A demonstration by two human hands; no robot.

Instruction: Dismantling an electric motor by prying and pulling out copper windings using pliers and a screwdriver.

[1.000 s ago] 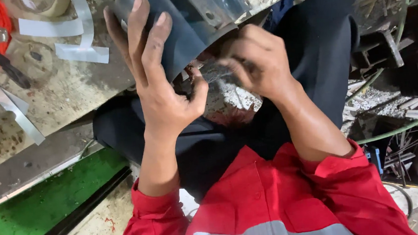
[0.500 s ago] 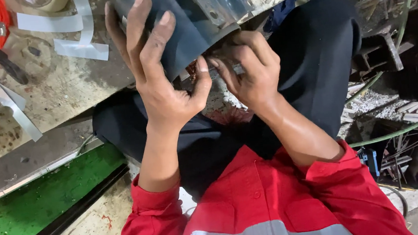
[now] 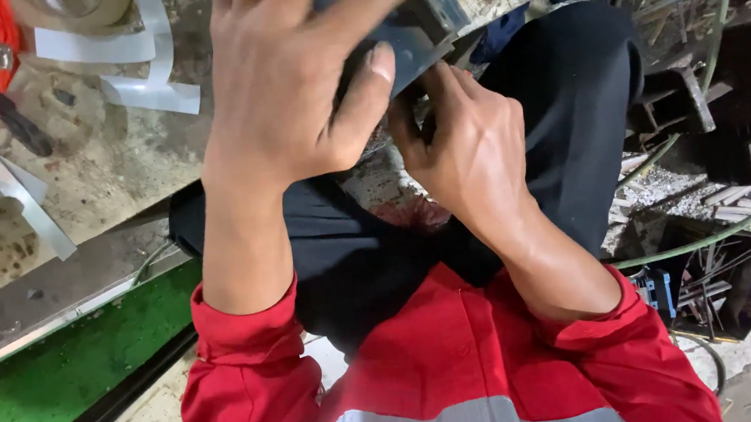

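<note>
— How many things were in the hands?
— One dark grey folded sheet-metal piece (image 3: 406, 30), up over the lap; the left hand (image 3: 295, 92) clasped it from above; the right hand (image 3: 469, 150) pinched its lower edge.
— Anything hidden?
— Its top was cut off; the fingertips under it were unclear.
— The surroundings?
— Stained concrete floor (image 3: 104, 170) with several white strips (image 3: 146, 77); one green mat (image 3: 66, 369); scrap metal on the right.

Left of the hands, a stained, dusty grey floor (image 3: 95, 170) strewn with white tape strips (image 3: 128, 74). Below-left, a green painted strip (image 3: 66, 369) edged by a dark rail (image 3: 105, 411). Right of the hands, black metal scrap (image 3: 725, 112), rubble and a green hose (image 3: 708, 243). Light even, dim.
</note>
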